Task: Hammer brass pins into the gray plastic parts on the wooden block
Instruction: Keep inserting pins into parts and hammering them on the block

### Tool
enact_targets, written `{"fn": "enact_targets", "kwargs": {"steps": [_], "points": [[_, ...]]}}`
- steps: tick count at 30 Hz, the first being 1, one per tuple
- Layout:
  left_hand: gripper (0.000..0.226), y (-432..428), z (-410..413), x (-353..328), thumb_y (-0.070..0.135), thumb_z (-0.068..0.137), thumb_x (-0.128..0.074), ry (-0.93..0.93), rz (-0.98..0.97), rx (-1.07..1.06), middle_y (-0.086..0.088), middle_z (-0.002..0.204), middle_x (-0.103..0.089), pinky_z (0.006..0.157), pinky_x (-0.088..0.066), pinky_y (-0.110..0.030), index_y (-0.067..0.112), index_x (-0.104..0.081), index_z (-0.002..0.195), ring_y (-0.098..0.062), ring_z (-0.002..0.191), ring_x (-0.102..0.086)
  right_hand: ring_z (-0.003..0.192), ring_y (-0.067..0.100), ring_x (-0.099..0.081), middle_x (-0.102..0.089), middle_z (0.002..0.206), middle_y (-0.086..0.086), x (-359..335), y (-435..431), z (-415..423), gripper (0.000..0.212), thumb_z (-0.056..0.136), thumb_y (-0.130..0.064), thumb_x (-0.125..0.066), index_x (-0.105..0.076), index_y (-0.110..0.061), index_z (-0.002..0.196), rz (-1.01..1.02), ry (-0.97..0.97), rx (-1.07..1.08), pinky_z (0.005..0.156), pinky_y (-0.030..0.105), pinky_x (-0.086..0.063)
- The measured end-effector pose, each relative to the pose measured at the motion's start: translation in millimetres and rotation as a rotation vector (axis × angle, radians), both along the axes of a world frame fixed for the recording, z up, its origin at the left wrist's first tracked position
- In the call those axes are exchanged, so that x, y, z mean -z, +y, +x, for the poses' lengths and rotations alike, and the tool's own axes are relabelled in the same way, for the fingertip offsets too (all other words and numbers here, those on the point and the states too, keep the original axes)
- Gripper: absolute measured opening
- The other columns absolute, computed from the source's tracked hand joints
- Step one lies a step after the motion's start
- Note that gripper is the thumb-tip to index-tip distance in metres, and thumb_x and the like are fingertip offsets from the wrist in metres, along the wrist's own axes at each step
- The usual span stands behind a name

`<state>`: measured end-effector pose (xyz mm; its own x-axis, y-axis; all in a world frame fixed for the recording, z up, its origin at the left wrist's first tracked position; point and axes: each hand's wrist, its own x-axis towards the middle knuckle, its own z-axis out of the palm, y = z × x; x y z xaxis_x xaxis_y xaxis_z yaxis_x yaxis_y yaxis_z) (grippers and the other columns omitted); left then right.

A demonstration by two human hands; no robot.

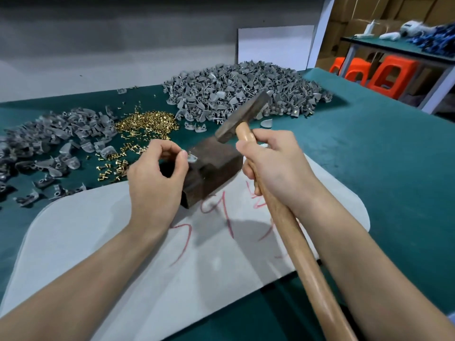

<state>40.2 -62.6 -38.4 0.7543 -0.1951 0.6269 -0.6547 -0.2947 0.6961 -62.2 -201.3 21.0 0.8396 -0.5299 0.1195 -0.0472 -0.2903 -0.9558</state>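
Single head cam (wide-angle) looks fwd & down, close over green table (369,168).

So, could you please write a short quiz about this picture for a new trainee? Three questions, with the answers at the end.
1. True or false: the right hand grips the hammer at the far end of its handle.
2. What lies between the left heap and the far heap of gray parts? A. brass pins B. a roll of tape C. a pair of pliers
3. Short answer: what does the left hand pinch at the top of the wooden block?
Key: 1. False, it grips just below the head. 2. A. 3. A small gray plastic part.
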Motion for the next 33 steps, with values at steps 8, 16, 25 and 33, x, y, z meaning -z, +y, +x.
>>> {"fn": "enact_targets", "kwargs": {"steps": [8, 16, 25, 33], "points": [[0.008, 2.3, 6.7, 0.7, 0.023, 0.091, -0.063, 0.031, 0.043, 0.099, 0.020, 0.081, -0.058, 0.079, -0.045, -0.040, 0.027, -0.059, 0.084, -0.015, 0.084, -0.055, 0.048, 0.026, -0.046, -0.048, 0.058, 0.004, -28.2, 20.3, 23.8, 0.028, 0.089, -0.022, -0.051, -0.042, -0.013, 0.064, -0.406, 0.158, -0.051, 0.048, 0.026, -0.039], [0.008, 0.5, 10.5, 5.5, 0.026, 0.090, -0.063, 0.094, -0.028, 0.133, 0.013, 0.084, -0.064, 0.079, -0.047, -0.045, 0.026, -0.063, 0.082, -0.018, 0.085, -0.058, 0.052, 0.026, -0.043, -0.040, 0.061, 0.002, -26.6, 20.5, 18.8, 0.031, 0.087, -0.021, -0.052, -0.037, -0.015, 0.061, -0.475, 0.229, -0.028, 0.047, 0.025, -0.037], [0.016, 1.4, 10.4, 4.1, 0.021, 0.090, -0.065, 0.119, -0.048, 0.133, 0.013, 0.082, -0.063, 0.078, -0.047, -0.040, 0.032, -0.061, 0.078, -0.013, 0.082, -0.057, 0.059, 0.027, -0.044, -0.039, 0.059, 0.000, -26.6, 22.6, 19.9, 0.030, 0.086, -0.022, -0.052, -0.036, -0.014, 0.061, -0.562, 0.258, -0.043, 0.051, 0.025, -0.031], [0.013, 2.8, 8.5, 2.7, 0.019, 0.091, -0.065, 0.133, -0.054, 0.134, 0.010, 0.083, -0.065, 0.078, -0.048, -0.037, 0.026, -0.062, 0.081, -0.013, 0.081, -0.059, 0.059, 0.028, -0.049, -0.044, 0.061, 0.001, -26.9, 22.4, 22.3, 0.020, 0.085, -0.022, -0.051, -0.046, -0.013, 0.068, -0.505, 0.178, -0.030, 0.048, 0.029, -0.045]]}}
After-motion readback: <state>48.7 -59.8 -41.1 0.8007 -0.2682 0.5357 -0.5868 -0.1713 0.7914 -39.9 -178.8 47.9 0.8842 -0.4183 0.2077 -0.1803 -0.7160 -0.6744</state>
